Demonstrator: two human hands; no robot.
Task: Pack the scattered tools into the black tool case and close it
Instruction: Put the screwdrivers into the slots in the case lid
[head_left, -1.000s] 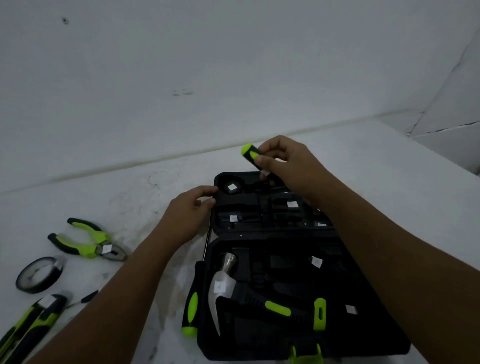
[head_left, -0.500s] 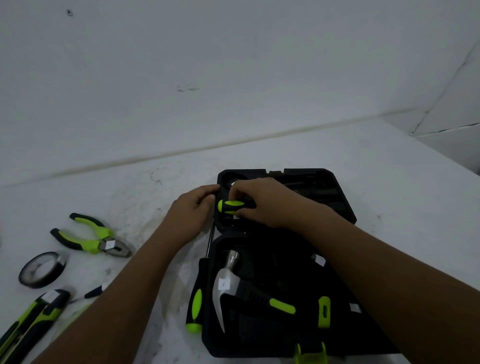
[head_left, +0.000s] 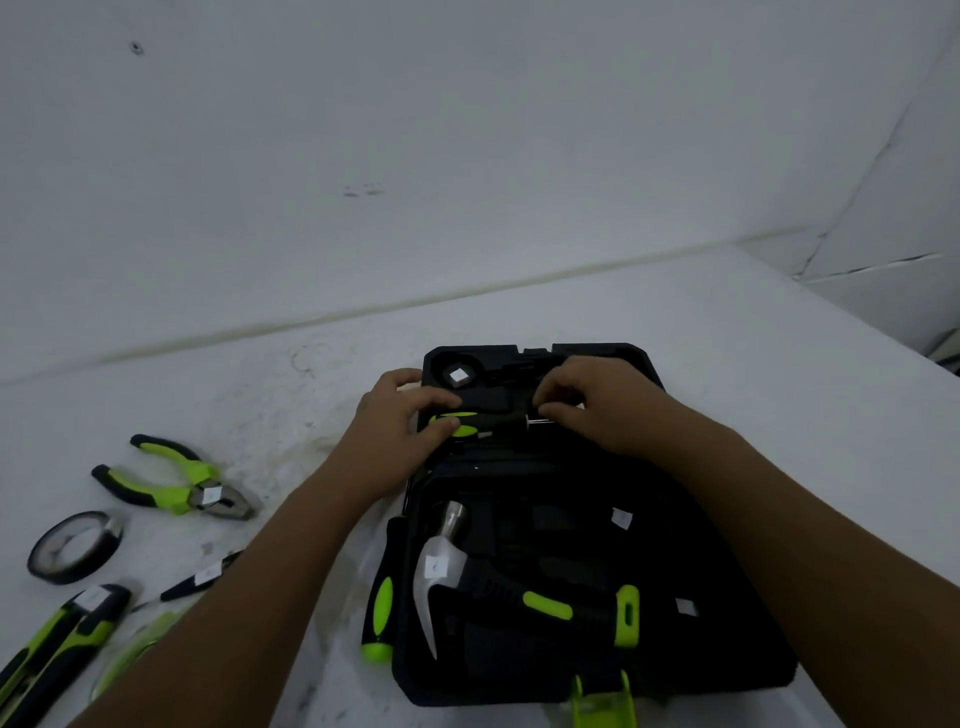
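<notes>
The black tool case (head_left: 691, 639) lies open on the white table, its lid half (head_left: 613, 358) farther from me. A small green-and-black screwdriver (head_left: 475, 423) lies across the near edge of the lid half. My left hand (head_left: 400, 421) presses its handle, with the thumb on the green grip. My right hand (head_left: 597, 410) pinches the metal shaft end. A claw hammer (head_left: 498, 582) with a green-and-black handle rests in the near half. A longer screwdriver (head_left: 382, 603) lies on the table against the case's left side.
Left of the case on the table lie green-handled pliers (head_left: 176, 480), a roll of black tape (head_left: 75, 545), a green-and-black utility knife (head_left: 57, 639) and a thin black tool (head_left: 192, 579). A green latch (head_left: 605, 699) sticks out at the case's near edge. A wall rises behind.
My right hand brought the small screwdriver down from above the lid and laid it in the lid half. My left hand shifted from the lid's edge onto the screwdriver handle.
</notes>
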